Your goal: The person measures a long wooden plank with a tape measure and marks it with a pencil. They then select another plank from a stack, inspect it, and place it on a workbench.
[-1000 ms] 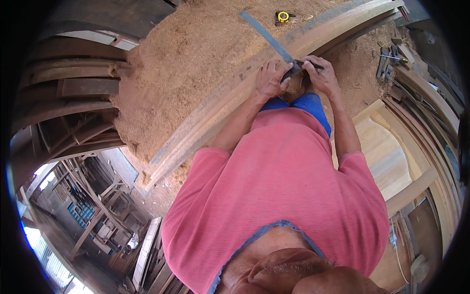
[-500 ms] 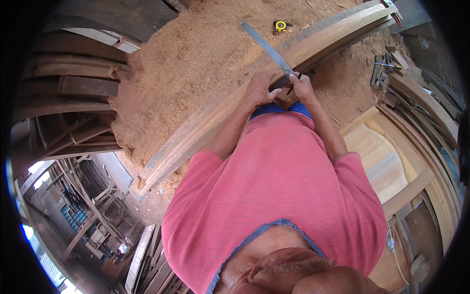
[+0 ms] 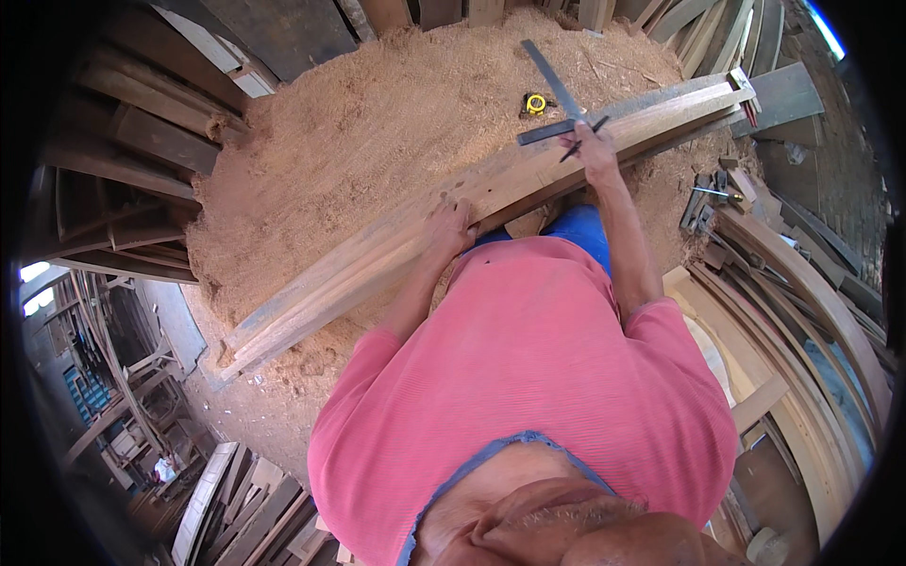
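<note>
A long wooden beam (image 3: 377,250) lies aslant across the workspace, from near left to far right. My left hand (image 3: 447,226) is on its near side, the fingers curled over the top and the thumb by the near edge. Above the beam, farther right, my right hand (image 3: 593,151) is closed round a try square (image 3: 550,80), whose metal blade points away and whose dark stock points left. The same fingers also hold a thin dark pencil-like stick (image 3: 572,151). Just past the square, a yellow and black tape measure (image 3: 536,104) rests on the sawdust.
Sawdust (image 3: 330,160) covers the ground beyond the beam. Stacked boards (image 3: 142,141) stand at the left. Hand tools (image 3: 703,198), one resembling a screwdriver, lie at the right beside curved timbers (image 3: 802,274). A small clamp-like piece (image 3: 743,90) sits at the beam's far end.
My hands have parted. The right has carried the try square and dark stick up and away from the beam's near edge; the left has moved left along the beam. The view has shifted.
</note>
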A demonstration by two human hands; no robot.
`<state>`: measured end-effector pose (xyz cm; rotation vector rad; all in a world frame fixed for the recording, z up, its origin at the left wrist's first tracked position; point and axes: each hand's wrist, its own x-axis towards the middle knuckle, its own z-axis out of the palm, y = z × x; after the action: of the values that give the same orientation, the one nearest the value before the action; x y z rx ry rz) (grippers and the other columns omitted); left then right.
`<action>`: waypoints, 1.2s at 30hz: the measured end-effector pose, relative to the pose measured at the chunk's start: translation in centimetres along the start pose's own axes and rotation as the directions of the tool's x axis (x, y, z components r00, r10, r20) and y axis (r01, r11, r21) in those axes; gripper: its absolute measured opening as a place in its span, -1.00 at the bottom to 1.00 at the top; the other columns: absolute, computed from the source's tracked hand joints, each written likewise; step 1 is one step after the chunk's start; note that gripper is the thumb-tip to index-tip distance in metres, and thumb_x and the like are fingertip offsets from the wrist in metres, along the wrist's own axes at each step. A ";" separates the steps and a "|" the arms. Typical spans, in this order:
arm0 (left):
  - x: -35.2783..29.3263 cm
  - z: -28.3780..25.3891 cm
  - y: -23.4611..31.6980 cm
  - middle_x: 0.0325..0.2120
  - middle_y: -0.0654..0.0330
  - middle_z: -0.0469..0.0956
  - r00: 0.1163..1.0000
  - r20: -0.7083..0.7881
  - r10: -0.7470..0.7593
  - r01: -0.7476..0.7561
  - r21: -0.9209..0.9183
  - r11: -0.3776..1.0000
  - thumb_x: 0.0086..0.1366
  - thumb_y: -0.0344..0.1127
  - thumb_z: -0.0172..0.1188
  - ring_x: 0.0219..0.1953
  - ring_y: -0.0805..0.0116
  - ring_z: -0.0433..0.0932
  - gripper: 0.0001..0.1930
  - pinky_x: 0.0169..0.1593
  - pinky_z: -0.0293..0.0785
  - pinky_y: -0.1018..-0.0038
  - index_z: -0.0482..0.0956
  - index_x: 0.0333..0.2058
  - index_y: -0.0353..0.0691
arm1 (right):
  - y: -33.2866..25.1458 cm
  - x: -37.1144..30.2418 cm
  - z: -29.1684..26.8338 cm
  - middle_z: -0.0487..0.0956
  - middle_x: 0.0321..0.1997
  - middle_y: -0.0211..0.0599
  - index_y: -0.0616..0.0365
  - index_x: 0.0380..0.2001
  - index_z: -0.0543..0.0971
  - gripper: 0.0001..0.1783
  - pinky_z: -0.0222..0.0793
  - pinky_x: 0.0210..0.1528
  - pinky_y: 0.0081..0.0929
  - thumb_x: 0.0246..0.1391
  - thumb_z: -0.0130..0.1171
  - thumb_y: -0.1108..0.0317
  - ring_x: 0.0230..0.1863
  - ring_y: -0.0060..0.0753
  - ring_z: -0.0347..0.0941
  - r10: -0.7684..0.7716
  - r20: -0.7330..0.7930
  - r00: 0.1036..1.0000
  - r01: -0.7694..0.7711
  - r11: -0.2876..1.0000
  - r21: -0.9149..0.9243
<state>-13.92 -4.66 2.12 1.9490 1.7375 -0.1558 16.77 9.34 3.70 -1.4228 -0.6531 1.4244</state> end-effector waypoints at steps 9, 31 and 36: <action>0.2 0.4 1.0 0.04 -0.06 0.61 0.974 -0.117 -0.196 0.195 -0.014 0.981 0.01 0.22 0.48 0.13 -0.04 0.54 -0.02 0.20 0.42 -0.02 0.28 0.35 -0.05 | -6.1 9.9 -5.2 0.71 -0.27 0.10 0.26 -0.05 0.66 -0.51 0.51 -0.01 -0.06 0.30 0.10 0.01 -0.15 0.13 0.67 -0.069 0.208 0.976 0.212 0.543 -0.812; 0.7 16.5 9.5 0.40 -0.18 0.17 0.101 0.392 -0.914 -0.435 -0.809 -0.395 0.34 0.12 0.33 0.36 -0.02 0.31 -0.06 0.33 0.32 0.03 0.05 0.47 -0.20 | -7.5 31.9 -42.2 0.59 0.12 0.22 0.45 0.15 0.55 0.07 0.42 0.15 -0.11 0.10 0.11 -0.51 0.13 0.08 0.52 -0.049 -0.290 0.956 -0.281 0.134 -0.950; -0.1 11.7 2.1 0.31 -0.05 0.33 0.098 0.424 -0.900 -0.704 -0.609 -0.364 0.33 0.08 0.36 0.26 0.02 0.42 -0.11 0.22 0.44 -0.06 0.11 0.42 -0.21 | -8.3 29.2 -39.9 0.54 0.05 0.03 0.41 0.19 0.49 0.00 0.45 -0.06 -0.15 0.10 0.25 -0.39 -0.04 -0.08 0.49 0.096 -0.394 0.914 -0.344 0.697 -0.629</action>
<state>-8.96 -10.06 -7.23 -0.8873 1.5340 2.1321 61.71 28.13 -8.06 -2.3553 -0.8574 1.0978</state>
